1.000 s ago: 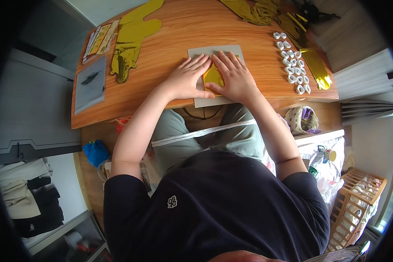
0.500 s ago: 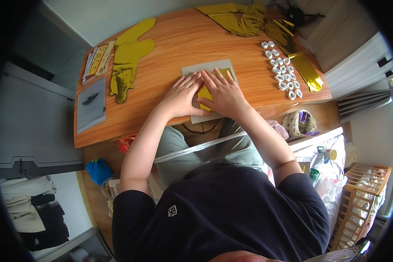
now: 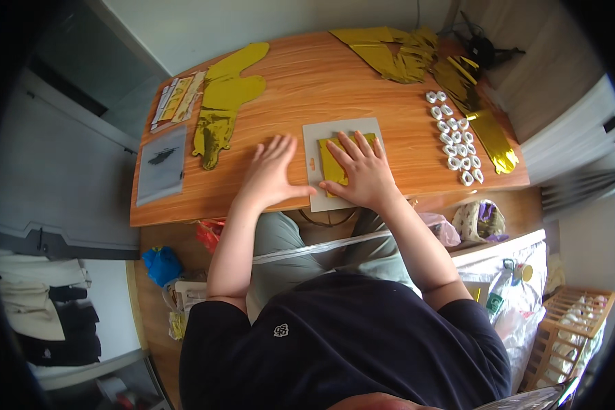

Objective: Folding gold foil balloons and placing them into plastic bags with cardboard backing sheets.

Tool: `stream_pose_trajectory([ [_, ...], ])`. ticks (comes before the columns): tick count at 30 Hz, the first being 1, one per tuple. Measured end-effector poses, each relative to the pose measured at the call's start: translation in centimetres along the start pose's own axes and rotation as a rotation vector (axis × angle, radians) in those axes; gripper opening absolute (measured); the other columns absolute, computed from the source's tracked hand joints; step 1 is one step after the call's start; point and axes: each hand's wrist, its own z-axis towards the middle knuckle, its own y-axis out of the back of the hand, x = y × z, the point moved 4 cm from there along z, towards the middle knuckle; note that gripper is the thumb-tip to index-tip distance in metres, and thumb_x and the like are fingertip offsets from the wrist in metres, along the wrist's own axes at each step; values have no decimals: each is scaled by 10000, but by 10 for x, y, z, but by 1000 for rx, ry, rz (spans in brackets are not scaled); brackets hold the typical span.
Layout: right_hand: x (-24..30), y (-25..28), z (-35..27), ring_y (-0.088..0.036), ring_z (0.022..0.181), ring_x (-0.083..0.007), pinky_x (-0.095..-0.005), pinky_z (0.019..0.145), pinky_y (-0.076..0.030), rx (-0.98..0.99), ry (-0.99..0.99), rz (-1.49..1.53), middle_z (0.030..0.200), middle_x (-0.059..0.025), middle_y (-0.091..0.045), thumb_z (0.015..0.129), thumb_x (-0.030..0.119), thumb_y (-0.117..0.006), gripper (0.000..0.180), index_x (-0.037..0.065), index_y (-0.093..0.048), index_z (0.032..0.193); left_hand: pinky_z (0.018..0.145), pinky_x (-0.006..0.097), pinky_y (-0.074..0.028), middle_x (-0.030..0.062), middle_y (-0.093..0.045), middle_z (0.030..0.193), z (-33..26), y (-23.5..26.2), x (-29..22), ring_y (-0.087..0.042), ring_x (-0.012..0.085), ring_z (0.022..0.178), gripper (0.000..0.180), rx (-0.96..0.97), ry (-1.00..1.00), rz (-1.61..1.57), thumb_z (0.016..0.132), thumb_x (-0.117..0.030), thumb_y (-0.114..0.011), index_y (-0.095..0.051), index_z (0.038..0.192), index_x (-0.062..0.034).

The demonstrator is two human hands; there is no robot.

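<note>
A grey card [image 3: 311, 145] with a small hanging slot lies at the front of the wooden table [image 3: 273, 102]. A folded rectangle of shiny gold foil [image 3: 331, 169] rests on top of it. My right hand [image 3: 363, 172] lies flat over the foil, fingers spread, hiding much of its right part. To the left, my left hand [image 3: 272, 172] is open and holds nothing. Its thumb points toward the card's left edge, and its fingers are over bare wood.
A large gold foil balloon [image 3: 220, 96] lies flat on the left, near paper packets [image 3: 176, 102] and a clear plastic bag [image 3: 161, 164]. More gold foil [image 3: 396, 58] is at the back right. Several white rolled rings [image 3: 451, 139] sit in rows near the right edge.
My left hand has come off the foil and moved left, off the card. My right hand remains on the foil. The whole view has shifted slightly.
</note>
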Motion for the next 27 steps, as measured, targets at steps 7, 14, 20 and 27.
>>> stream_pose_trajectory([
  [7, 7, 5, 5, -266, 1498, -347, -562, 1211, -173, 15, 13, 12, 1601, -108, -356, 869, 714, -524, 852, 166, -440, 1515, 1105, 525, -357, 131, -657, 1297, -128, 32, 206, -613, 310, 1197, 474, -725, 717, 52, 886, -452, -701, -689, 1224, -120],
  [14, 6, 13, 0, -335, 1459, -352, -563, 1197, -218, -42, 10, 81, 1552, -121, -430, 829, 617, -645, 814, 121, -507, 1460, 813, 362, -535, 65, -708, 1065, -173, 21, 270, -686, 248, 917, 334, -726, 697, -13, 892, -398, -702, -774, 1074, -128],
  [20, 6, 14, 0, -342, 1456, -353, -564, 1195, -222, -62, 12, 103, 1544, -136, -437, 824, 579, -666, 806, 104, -508, 1456, 806, 344, -527, 53, -721, 1020, -180, 27, 281, -687, 241, 922, 283, -644, 697, -23, 898, -389, -703, -795, 1015, -149],
  [27, 8, 8, -1, -322, 1468, -353, -557, 1204, -213, -47, 16, 93, 1548, -139, -430, 838, 586, -650, 798, 109, -502, 1461, 794, 332, -519, 113, -730, 959, -185, 59, 268, -697, 275, 893, 278, -883, 758, -132, 923, -311, -697, -773, 1014, -60],
])
